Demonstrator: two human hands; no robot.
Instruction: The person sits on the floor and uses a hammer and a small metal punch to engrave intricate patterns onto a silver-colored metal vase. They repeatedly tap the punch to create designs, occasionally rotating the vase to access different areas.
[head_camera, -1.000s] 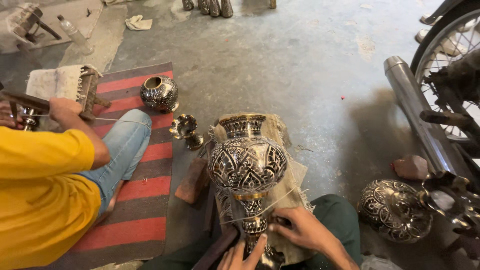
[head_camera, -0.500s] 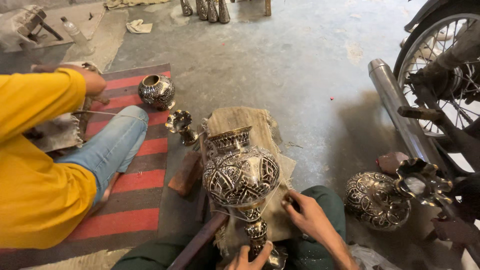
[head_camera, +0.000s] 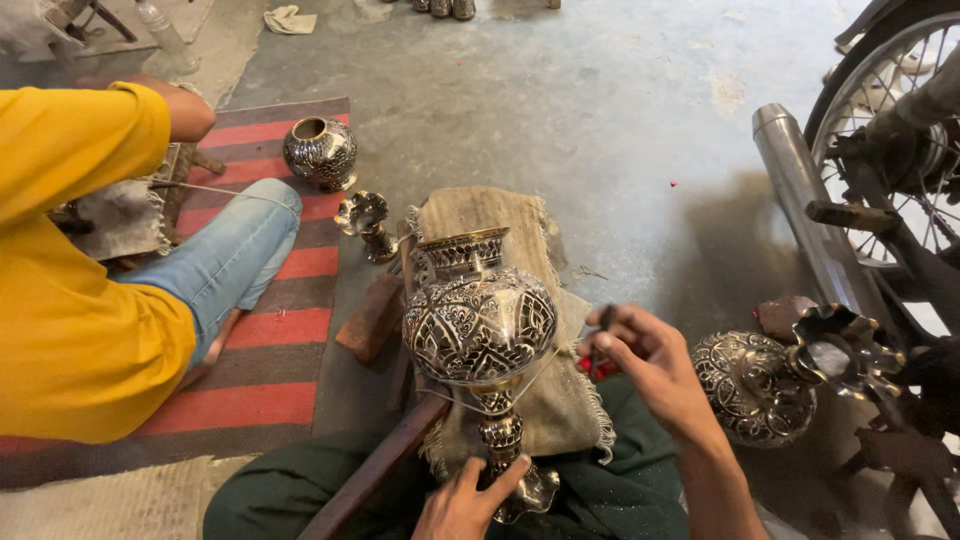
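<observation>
On the concrete floor (head_camera: 600, 110), open bare ground stretches ahead of the work, bounded to the right by a motorcycle wheel (head_camera: 890, 150) with its exhaust pipe (head_camera: 800, 200), and to the left by a red-striped rug (head_camera: 290, 330) on which a co-worker in a yellow shirt (head_camera: 70, 300) and blue jeans sits. At the centre, an engraved metal vase (head_camera: 480, 320), silver-toned with dense dark openwork pattern, a flared collar, a rounded belly and a narrow stem, lies tilted on a folded burlap cloth (head_camera: 500, 220) over a wooden beam (head_camera: 375, 475) across the person's lap. The left hand (head_camera: 465, 505) grips the vase at its foot, fingers wrapped about the base. The right hand (head_camera: 640, 355), just beside the vase's belly, pinches a small dark tool (head_camera: 603, 322) between thumb and fingers in a narrow grip; a thin wire runs from near this hand across the vase's neck. On the rug stands a round engraved pot (head_camera: 320, 152), mouth open; its contents cannot be seen. A small fluted metal cup (head_camera: 365, 222) stands between pot and cloth, and a brick (head_camera: 370, 318) lies at the rug's edge. To the right, near the wheel, a second engraved vase (head_camera: 755, 385) lies on its side, its scalloped rim facing outward.
</observation>
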